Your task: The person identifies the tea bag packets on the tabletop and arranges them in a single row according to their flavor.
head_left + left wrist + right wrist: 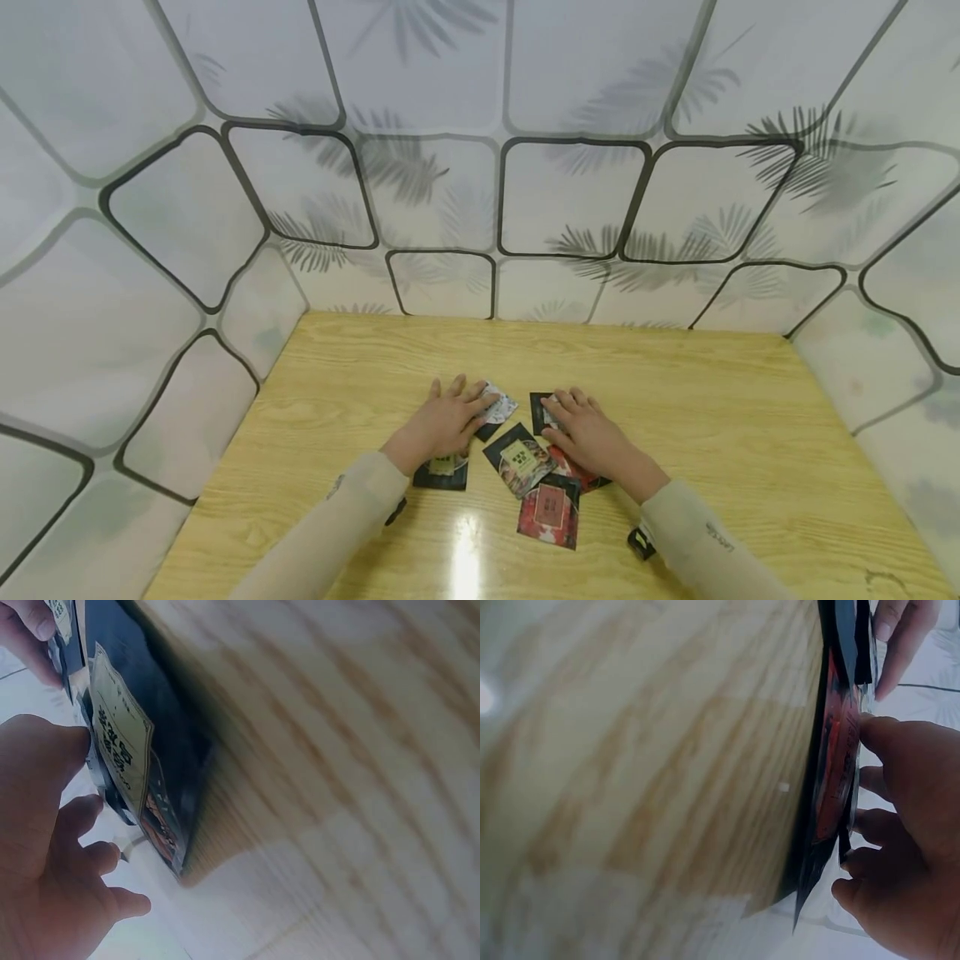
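"Since both hands lie over packets, what could go wrong?"

"Look at the left hand [446,419]. Its fingers are loose and stretched out on a white packet [501,407], not curled round it. If it pushes sideways, that packet might bump the middle packet [517,460]."

"What about the dark packet [441,478]?"

"It's nearer the person, partly hidden by that same hand. If the arm pulls back, it could get dragged along."

"And the right hand [592,433]?"

"Its fingers are stretched out too, resting over a black-edged packet [537,412]. I can't see it grip anything. Beside its palm is a red packet [564,465], and it seems to overlap the front red packet [550,515]. Moving one could pull the other crooked."

"Could they slip?"

"I think so. They look flat and shiny, and the table [360,358] looks smooth. Light fingers might just skid, or bend a corner."
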Demonstrator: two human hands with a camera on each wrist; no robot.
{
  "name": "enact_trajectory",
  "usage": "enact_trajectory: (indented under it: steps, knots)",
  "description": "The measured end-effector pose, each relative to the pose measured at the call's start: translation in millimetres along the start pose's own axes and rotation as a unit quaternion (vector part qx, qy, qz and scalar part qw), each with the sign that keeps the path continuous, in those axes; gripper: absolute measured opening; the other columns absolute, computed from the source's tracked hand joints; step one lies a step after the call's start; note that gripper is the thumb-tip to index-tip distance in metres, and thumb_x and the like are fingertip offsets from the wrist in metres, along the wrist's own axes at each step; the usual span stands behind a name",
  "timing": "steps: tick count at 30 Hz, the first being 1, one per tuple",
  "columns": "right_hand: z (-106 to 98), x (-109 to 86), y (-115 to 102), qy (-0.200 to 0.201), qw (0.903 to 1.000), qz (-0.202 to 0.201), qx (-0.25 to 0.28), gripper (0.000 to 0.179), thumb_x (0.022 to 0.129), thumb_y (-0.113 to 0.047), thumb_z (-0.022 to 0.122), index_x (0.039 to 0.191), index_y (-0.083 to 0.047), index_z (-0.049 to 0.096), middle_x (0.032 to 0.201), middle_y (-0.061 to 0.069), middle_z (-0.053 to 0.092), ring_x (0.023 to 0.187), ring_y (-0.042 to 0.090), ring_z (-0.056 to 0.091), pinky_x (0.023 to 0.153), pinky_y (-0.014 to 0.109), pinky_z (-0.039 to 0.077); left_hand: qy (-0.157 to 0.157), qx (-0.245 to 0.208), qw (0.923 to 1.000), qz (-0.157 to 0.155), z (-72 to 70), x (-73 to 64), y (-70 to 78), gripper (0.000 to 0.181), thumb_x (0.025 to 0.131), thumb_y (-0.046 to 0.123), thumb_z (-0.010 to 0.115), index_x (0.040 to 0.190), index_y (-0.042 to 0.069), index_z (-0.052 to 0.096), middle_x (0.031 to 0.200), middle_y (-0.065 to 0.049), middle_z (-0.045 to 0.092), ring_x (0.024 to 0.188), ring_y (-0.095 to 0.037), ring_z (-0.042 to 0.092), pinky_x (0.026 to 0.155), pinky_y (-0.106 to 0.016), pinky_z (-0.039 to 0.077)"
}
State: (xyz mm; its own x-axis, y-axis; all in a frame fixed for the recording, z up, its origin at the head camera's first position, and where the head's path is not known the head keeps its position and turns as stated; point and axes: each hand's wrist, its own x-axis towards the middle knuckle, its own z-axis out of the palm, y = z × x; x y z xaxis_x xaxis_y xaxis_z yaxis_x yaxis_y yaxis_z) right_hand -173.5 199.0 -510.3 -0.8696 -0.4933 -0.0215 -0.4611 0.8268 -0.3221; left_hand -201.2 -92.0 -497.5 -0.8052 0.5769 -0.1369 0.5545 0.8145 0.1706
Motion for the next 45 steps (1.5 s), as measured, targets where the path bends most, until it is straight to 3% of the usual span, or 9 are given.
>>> enact_trajectory:
  steps: [21,29,36,45]
  knots:
    - [3,-1.5,-2,-0.003,0.9998,0.010,0.015,0.063,0.110,-0.037,0.056,0.161,-0.003,0.042,0.167,0.030,0.035,0.157,0.054,0.025,0.124,0.070,0.027,-0.005,0.000,0.9998,-0.019,1.5,4.0,-7.7,0.060,0.113,0.045,0.044,0.168,0.026,0.032,0.175,-0.006,0.029,0.162,-0.042,0.023,0.126,-0.072,0.022]
    - [3,-1.2,-1,0.005,0.9997,0.003,0.022,0.061,0.110,-0.035,0.056,0.160,-0.001,0.044,0.165,0.031,0.037,0.155,0.055,0.027,0.123,0.071,0.027,-0.007,0.001,0.9987,-0.050,2.1,1.1,-16.1,0.061,0.114,0.047,0.037,0.170,0.023,0.026,0.176,-0.008,0.025,0.161,-0.044,0.023,0.126,-0.071,0.023]
    - [3,-1.4,0,0.000,0.9998,0.009,0.015,0.063,0.110,-0.036,0.056,0.161,-0.002,0.042,0.167,0.030,0.035,0.156,0.054,0.026,0.125,0.069,0.027,0.001,-0.009,0.9978,-0.066,2.1,0.4,-26.1,0.061,0.114,0.043,0.039,0.169,0.018,0.028,0.175,-0.013,0.026,0.161,-0.046,0.023,0.125,-0.073,0.023]
    - [4,-1.5,0,0.002,0.9998,0.006,0.017,0.062,0.110,-0.035,0.056,0.160,-0.001,0.043,0.166,0.030,0.035,0.156,0.054,0.026,0.125,0.068,0.027,0.014,-0.005,0.9953,-0.096,0.4,-0.4,-40.7,0.064,0.114,0.048,0.038,0.170,0.019,0.026,0.176,-0.012,0.024,0.162,-0.046,0.019,0.125,-0.074,0.019]
